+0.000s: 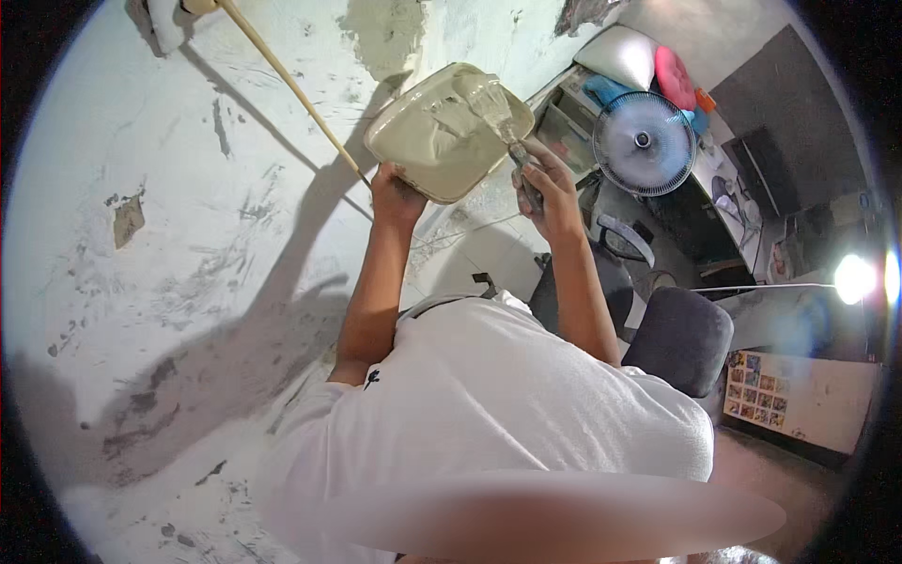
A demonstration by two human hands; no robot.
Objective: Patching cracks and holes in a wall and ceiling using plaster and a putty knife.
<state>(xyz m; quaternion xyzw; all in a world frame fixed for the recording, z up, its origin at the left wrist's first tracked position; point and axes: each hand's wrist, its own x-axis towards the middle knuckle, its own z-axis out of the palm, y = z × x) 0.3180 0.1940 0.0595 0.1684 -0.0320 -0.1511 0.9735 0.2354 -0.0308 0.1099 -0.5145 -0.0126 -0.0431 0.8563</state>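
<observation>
**Plaster tray held against wall, putty knife working its contents**

The left hand (pixel 395 195) grips the lower left edge of a square tray (pixel 442 132) loaded with grey-beige plaster; its fingers are closed under the rim, thumb side toward the tray. The tray sits just above picture centre, toward 12 o'clock, tilted so its filled face shows to the camera. The right hand (pixel 545 193) is closed around the handle of a putty knife (pixel 496 111), the fingers wrapped tight. The blade rises toward 11 o'clock from that hand and lies on the plaster at the tray's upper right part, touching it.

Behind the tray stands a white wall (pixel 188 235), patched and scuffed with grey marks, carrying the shadow of the arms. A thin pole (pixel 291 86) crosses the wall from 11 o'clock down to the left hand.

At 2 o'clock a round fan (pixel 644 141) stands near a cluttered counter (pixel 728 179). A dark padded chair (pixel 681 338) sits at 4 o'clock, just beside the person's white shirt (pixel 498 395). A bright lamp (pixel 853 279) glares at 3 o'clock.
</observation>
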